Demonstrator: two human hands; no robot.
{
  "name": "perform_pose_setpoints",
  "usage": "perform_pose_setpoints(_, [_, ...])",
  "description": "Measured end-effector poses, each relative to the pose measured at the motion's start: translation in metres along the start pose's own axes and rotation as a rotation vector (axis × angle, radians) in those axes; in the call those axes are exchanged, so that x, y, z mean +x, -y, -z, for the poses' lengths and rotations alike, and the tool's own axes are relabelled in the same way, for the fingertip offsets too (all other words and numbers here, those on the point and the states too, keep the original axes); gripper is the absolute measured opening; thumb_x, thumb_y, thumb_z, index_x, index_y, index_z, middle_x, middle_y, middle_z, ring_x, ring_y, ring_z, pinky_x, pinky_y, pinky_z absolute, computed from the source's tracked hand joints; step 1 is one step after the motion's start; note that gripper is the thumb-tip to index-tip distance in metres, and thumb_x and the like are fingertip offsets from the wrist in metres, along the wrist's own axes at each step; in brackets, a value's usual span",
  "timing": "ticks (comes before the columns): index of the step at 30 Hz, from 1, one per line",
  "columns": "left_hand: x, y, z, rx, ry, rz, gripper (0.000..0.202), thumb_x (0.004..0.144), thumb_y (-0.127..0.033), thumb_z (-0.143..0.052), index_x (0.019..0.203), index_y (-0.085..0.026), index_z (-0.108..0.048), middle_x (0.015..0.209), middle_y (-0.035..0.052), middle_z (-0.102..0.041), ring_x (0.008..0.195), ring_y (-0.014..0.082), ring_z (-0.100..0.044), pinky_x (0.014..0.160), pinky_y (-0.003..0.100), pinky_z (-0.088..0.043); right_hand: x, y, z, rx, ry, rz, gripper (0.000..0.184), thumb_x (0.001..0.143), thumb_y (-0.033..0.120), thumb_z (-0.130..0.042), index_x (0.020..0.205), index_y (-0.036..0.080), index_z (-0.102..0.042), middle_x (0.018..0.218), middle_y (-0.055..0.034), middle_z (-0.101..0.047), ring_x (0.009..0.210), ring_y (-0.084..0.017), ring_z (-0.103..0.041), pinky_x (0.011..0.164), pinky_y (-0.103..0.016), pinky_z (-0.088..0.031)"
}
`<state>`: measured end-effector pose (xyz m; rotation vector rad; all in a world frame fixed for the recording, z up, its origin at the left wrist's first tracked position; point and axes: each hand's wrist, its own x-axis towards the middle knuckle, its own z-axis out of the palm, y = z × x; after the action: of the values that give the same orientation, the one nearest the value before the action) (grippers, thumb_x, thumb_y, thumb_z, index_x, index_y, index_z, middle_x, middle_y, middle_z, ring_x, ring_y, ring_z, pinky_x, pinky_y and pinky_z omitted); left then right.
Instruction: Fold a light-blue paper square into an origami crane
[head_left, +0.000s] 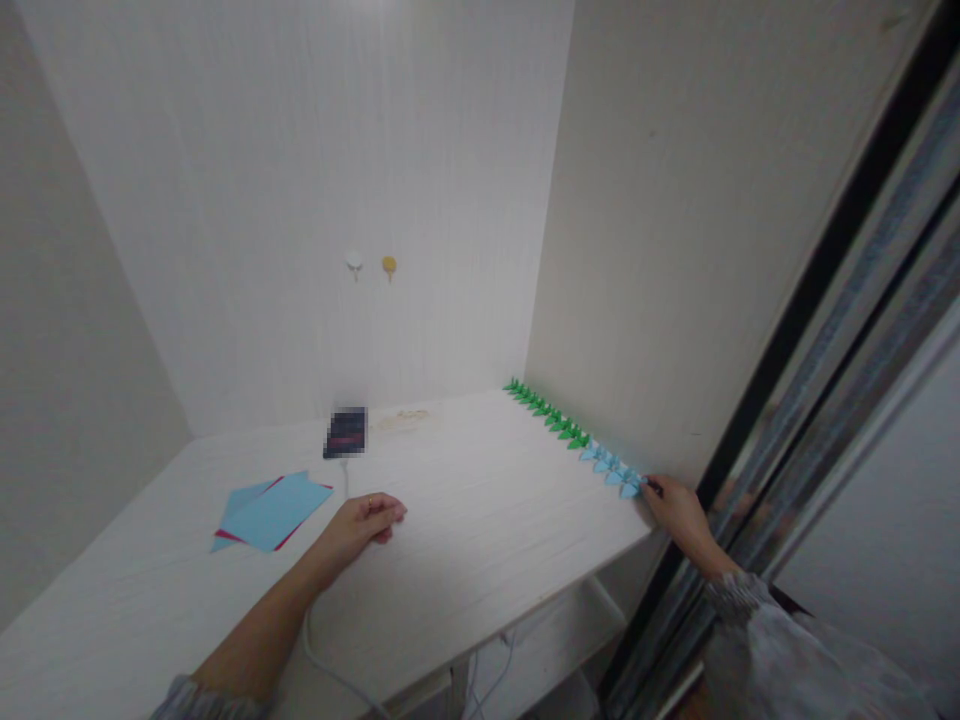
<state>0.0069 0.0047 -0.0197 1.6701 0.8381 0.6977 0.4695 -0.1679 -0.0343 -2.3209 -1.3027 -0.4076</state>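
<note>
A row of folded paper cranes runs along the right wall, with green cranes (pixel 551 415) at the far end and light blue cranes (pixel 604 462) at the near end. At the nearest blue paper crane (pixel 631 487), my right hand (pixel 673 510) has its thumb and fingers pinched on the crane's edge. My left hand (pixel 375 515) rests on the white table (pixel 465 570) left of the row, its fingers curled together and nothing visible in them. Left of that hand lies a small pile of blue paper sheets (pixel 274 512) with red edges showing.
A dark phone (pixel 346 433), blurred out, stands near the back wall with a white cable (pixel 330 655) running toward the front edge. Two small hooks (pixel 389 266) are on the back wall. A dark metal door frame (pixel 817 330) rises on the right.
</note>
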Motion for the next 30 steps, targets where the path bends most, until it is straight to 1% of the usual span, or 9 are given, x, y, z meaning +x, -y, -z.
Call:
perform_pose_setpoints(4, [0.000,0.001,0.000,-0.003,-0.006,0.006,0.028,0.062,-0.041,-0.052,0.069,-0.014,-0.055,0.056,-0.0016,-0.050,0.048,0.0073,-0.042,0.049,0.019,-0.034,0.000,-0.001,0.000,-0.003,-0.011,-0.007,0.033,0.072,0.034,-0.038,0.086,0.013,-0.060,0.079,-0.0084,-0.063,0.069,-0.019,-0.057,0.060,-0.025,-0.041])
perform_pose_setpoints(10, [-0.002,-0.005,-0.001,0.002,-0.008,0.008,0.030,0.061,-0.043,-0.052,0.067,-0.014,-0.055,0.058,-0.0008,-0.053,0.048,0.0073,-0.043,0.049,0.020,-0.035,0.000,-0.001,0.000,0.035,-0.069,0.008,0.034,0.073,0.035,-0.038,0.087,0.011,-0.059,0.083,-0.0099,-0.061,0.071,-0.019,-0.056,0.066,-0.028,-0.042])
perform_pose_setpoints(14, [-0.003,-0.008,-0.001,0.014,0.000,0.028,0.031,0.061,-0.044,-0.052,0.067,-0.014,-0.055,0.057,-0.0006,-0.052,0.047,0.0076,-0.043,0.049,0.020,-0.035,0.001,-0.001,0.000,0.055,-0.075,-0.017,0.035,0.073,0.035,-0.038,0.087,0.010,-0.058,0.081,-0.0107,-0.061,0.070,-0.019,-0.056,0.064,-0.028,-0.042])
perform_pose_setpoints(17, [-0.003,-0.009,-0.001,0.015,-0.011,0.021,0.031,0.061,-0.044,-0.052,0.067,-0.014,-0.055,0.056,-0.0007,-0.052,0.047,0.0075,-0.043,0.049,0.020,-0.035,0.000,0.000,0.003,0.061,-0.127,-0.027,0.036,0.072,0.035,-0.039,0.090,0.008,-0.056,0.081,-0.0118,-0.059,0.070,-0.019,-0.055,0.065,-0.028,-0.042])
perform_pose_setpoints(20, [-0.003,-0.008,-0.002,0.012,-0.015,0.019,0.030,0.062,-0.043,-0.052,0.067,-0.013,-0.054,0.054,-0.0014,-0.050,0.047,0.0072,-0.042,0.048,0.019,-0.034,0.001,0.006,0.010,0.080,-0.221,0.022,0.035,0.072,0.035,-0.039,0.090,0.008,-0.054,0.080,-0.0111,-0.058,0.070,-0.019,-0.054,0.066,-0.029,-0.041])
perform_pose_setpoints(23, [-0.003,-0.008,-0.002,0.007,-0.022,0.013,0.031,0.061,-0.043,-0.053,0.067,-0.013,-0.055,0.055,-0.0011,-0.051,0.047,0.0073,-0.043,0.048,0.019,-0.034,0.004,0.024,0.017,0.121,-0.286,0.110,0.031,0.072,0.033,-0.040,0.087,0.010,-0.054,0.078,-0.0102,-0.057,0.071,-0.019,-0.052,0.067,-0.030,-0.040])
perform_pose_setpoints(25, [-0.003,-0.009,-0.002,0.006,-0.020,0.012,0.032,0.061,-0.044,-0.053,0.067,-0.013,-0.055,0.057,-0.0004,-0.053,0.047,0.0074,-0.043,0.048,0.020,-0.035,0.008,0.044,0.019,0.170,-0.292,0.170,0.029,0.073,0.032,-0.039,0.086,0.011,-0.054,0.078,-0.0096,-0.056,0.071,-0.018,-0.052,0.067,-0.030,-0.040])
perform_pose_setpoints(27, [-0.003,-0.009,-0.002,0.004,-0.022,0.016,0.033,0.059,-0.045,-0.053,0.066,-0.013,-0.055,0.058,0.0000,-0.053,0.046,0.0071,-0.043,0.048,0.020,-0.035,0.012,0.070,0.017,0.232,-0.276,0.230,0.026,0.074,0.031,-0.038,0.083,0.013,-0.054,0.077,-0.0090,-0.056,0.071,-0.018,-0.052,0.067,-0.030,-0.040])
perform_pose_setpoints(30, [-0.002,-0.007,-0.002,-0.012,-0.027,0.032,0.032,0.059,-0.044,-0.054,0.065,-0.013,-0.055,0.055,-0.0008,-0.052,0.045,0.0072,-0.043,0.047,0.020,-0.035,0.017,0.117,0.005,0.321,-0.246,0.337,0.022,0.074,0.028,-0.039,0.081,0.014,-0.053,0.077,-0.0082,-0.055,0.069,-0.017,-0.051,0.068,-0.031,-0.040])
